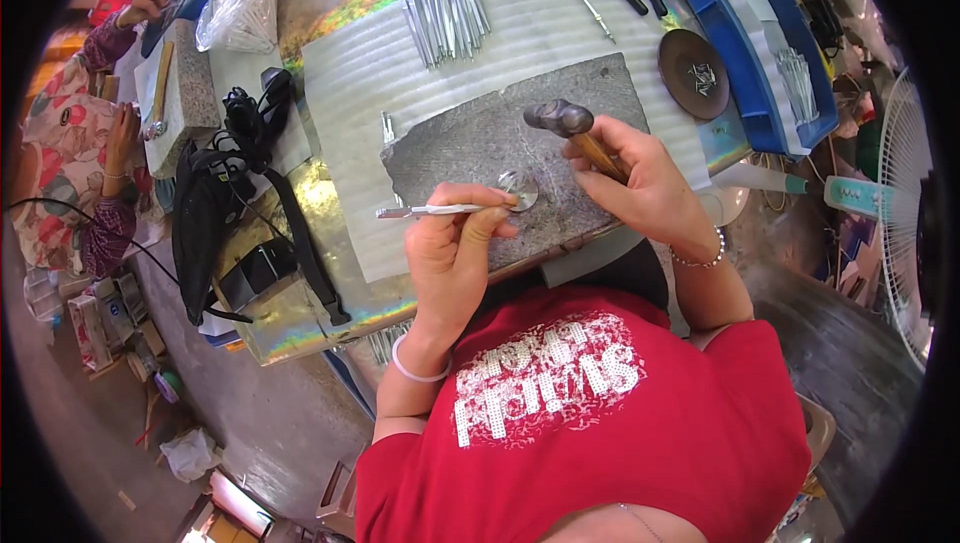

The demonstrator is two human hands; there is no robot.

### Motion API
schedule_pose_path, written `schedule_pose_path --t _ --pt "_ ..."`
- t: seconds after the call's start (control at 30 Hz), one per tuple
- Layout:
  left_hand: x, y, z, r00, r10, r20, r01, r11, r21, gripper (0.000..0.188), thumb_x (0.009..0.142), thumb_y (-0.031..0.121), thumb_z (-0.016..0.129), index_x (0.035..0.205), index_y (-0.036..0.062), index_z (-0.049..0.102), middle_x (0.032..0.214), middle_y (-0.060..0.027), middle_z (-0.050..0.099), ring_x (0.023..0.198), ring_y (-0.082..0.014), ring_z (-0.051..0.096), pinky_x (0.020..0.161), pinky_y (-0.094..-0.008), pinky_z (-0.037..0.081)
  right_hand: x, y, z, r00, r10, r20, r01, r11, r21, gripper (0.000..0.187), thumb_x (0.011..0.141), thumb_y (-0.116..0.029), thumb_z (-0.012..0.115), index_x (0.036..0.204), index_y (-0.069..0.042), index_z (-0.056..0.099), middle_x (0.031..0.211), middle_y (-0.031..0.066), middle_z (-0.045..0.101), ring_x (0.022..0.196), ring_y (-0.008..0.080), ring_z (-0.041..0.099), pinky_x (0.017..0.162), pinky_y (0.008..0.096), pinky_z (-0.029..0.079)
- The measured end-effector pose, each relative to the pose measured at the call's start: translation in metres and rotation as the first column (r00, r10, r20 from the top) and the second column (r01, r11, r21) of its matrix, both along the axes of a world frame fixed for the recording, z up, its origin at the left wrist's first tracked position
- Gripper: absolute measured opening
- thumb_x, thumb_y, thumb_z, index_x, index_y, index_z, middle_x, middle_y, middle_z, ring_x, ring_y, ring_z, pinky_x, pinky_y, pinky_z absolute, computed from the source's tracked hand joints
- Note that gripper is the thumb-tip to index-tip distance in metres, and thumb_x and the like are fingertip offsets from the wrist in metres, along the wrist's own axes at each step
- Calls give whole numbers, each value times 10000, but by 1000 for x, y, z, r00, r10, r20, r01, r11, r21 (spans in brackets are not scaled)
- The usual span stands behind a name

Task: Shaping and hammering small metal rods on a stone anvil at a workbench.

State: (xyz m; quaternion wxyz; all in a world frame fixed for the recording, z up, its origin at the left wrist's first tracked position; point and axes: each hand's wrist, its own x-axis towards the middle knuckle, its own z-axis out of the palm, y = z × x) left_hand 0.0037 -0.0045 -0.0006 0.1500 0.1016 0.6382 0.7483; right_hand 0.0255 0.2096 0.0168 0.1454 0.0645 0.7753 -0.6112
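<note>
At centre, my left hand (452,248) pinches a slim silver piece (440,210) over the grey slab (455,148); my right hand (640,181) wraps around a hammer (573,122); at upper right, a brown dish (680,50) holds small metal bits (704,80), a blue tray (747,108) silver rods (797,85); at upper left, a clear bag (238,8) (contents blurred) bulges.

The bare left hand (450,248) is closed in a fingertip pinch; the bare right hand (645,183) is curled inward.
</note>
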Motion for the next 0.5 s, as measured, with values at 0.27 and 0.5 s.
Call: schedule_pose_path --t 0.27,0.5 --pt "1 11 -3 997 15 -82 -27 989 -146 64 863 -57 547 902 -28 588 875 -77 611 685 -111 605 615 -216 505 8 -3 -11 986 -105 -128 96 993 -75 167 786 -66 572 929 19 565 753 55 578 706 78 524 668 257 452" --pt "2 14 -2 990 27 -139 -52 982 -180 39 865 -49 552 888 -29 576 862 -79 612 670 -108 601 606 -216 501 8 -3 -10 989 -93 -117 86 994 -64 164 785 -73 582 922 18 571 722 71 578 676 90 533 643 267 456"
